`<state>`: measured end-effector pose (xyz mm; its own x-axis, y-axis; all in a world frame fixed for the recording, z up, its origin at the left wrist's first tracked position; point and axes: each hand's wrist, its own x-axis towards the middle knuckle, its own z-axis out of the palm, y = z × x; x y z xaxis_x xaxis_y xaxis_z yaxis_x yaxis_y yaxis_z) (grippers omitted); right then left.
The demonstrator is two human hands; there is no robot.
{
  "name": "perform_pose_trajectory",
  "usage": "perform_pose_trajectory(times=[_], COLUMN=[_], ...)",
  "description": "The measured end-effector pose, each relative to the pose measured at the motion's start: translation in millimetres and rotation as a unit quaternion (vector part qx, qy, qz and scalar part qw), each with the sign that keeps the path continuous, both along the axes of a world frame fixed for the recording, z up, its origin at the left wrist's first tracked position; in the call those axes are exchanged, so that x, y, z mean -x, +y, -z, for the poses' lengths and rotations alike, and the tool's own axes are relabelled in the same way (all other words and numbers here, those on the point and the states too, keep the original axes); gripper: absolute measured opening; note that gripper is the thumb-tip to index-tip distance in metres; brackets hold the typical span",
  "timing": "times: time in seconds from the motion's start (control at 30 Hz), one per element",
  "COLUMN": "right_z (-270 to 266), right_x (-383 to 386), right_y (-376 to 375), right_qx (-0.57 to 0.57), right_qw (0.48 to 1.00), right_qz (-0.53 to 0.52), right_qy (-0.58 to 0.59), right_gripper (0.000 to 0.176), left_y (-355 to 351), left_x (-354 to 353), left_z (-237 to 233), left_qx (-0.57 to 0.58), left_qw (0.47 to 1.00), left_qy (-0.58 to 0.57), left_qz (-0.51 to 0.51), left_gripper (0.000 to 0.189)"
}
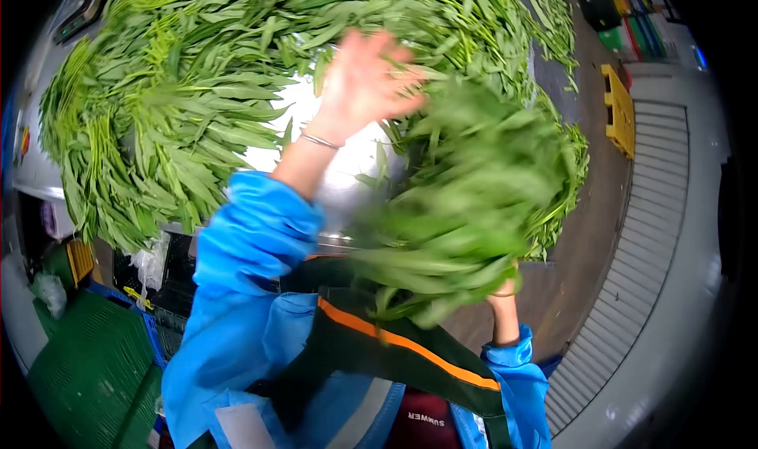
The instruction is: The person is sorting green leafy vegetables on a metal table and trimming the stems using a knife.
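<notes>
My left hand (pixel 368 86) is over the metal tabletop (pixel 355 173), its fingers spread and slightly blurred, with nothing held in it. A thin bracelet circles that wrist. In front of my body is a large bunch of leafy greens (pixel 466 204) that looks like water spinach, smeared by motion. My right hand (pixel 505 287) is at the lower right of this bunch. The leaves hide most of its fingers, but it appears closed on the bunch. More water spinach (pixel 158 110) lies in heaps around the left, far and right sides of the table.
Green crates (pixel 95 370) stand at the lower left, beside black and blue crates. A clear plastic bag (pixel 150 263) hangs near the table's front edge. On the right are a yellow pallet-like piece (pixel 618 111), a slatted grey panel (pixel 639 236) and the brown floor (pixel 588 228).
</notes>
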<state>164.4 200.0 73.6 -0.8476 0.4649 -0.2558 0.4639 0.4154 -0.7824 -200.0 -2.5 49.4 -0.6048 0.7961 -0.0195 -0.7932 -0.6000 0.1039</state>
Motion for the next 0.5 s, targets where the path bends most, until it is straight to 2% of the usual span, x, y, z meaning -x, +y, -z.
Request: perform_pose_trajectory(times=[0.03,0.07,0.1,0.13,0.17,0.2,0.23,0.27,0.3,0.37,0.4,0.43,0.5], right_z=[-8.0,-16.0,-32.7,-29.4,-26.5,-23.3,-25.6,-23.0,-20.0,-20.2,-18.6,-18.0,-17.2], right_x=[4.6,9.2,36.1,42.9,47.9,52.2,57.2,56.8,57.8,62.6,62.6,62.2,59.6], right_y=[0.9,1.8,-9.0,-11.6,-12.0,-12.1,-17.0,-18.2,-19.8,-29.9,-33.0,-34.5,-33.3], right_qx=[0.001,0.001,0.114,0.233,0.347,0.383,0.404,0.425,0.446,0.461,0.455,0.448,0.480], right_qw=[0.999,0.996,0.989,0.957,0.903,0.881,0.863,0.858,0.853,0.845,0.845,0.846,0.831], right_qz=[0.013,0.025,0.090,0.174,0.250,0.269,0.296,0.281,0.264,0.268,0.277,0.287,0.273], right_qy=[-0.042,-0.085,-0.027,0.005,0.039,0.066,0.066,0.058,0.050,0.042,0.043,0.044,0.065], right_gripper=[0.040,0.036,0.033,0.035,0.037,0.039,0.040,0.041,0.041,0.036,0.037,0.037,0.037], left_y=[-15.2,-25.2,-35.9,-41.4,-44.1,-42.1,-37.4,-27.4,-6.0,25.5,39.1,52.8,60.8], left_x=[9.4,10.7,11.0,0.5,-17.7,-45.7,-78.5,-109.7,-116.2,-153.6,-156.3,-166.4,-172.2], left_z=[-13.0,-27.4,-3.8,5.6,7.9,13.4,46.4,37.7,-15.6,-17.7,-25.4,-13.9,-10.0], left_qx=[0.155,0.300,0.361,0.416,0.464,0.502,0.450,0.374,0.402,0.309,0.299,0.313,0.341], left_qw=[0.984,0.941,0.910,0.888,0.867,0.834,0.850,0.853,0.814,0.889,0.886,0.880,0.856], left_qy=[0.008,0.041,0.108,0.125,0.163,0.228,0.261,0.347,0.287,0.132,0.131,0.159,0.251], left_qz=[-0.087,-0.152,-0.174,-0.153,-0.078,0.017,0.081,0.109,0.305,0.312,0.329,0.319,0.296], left_gripper=[0.052,0.057,0.063,0.061,0.057,0.051,0.040,0.044,0.052,0.061,0.059,0.051,0.040])
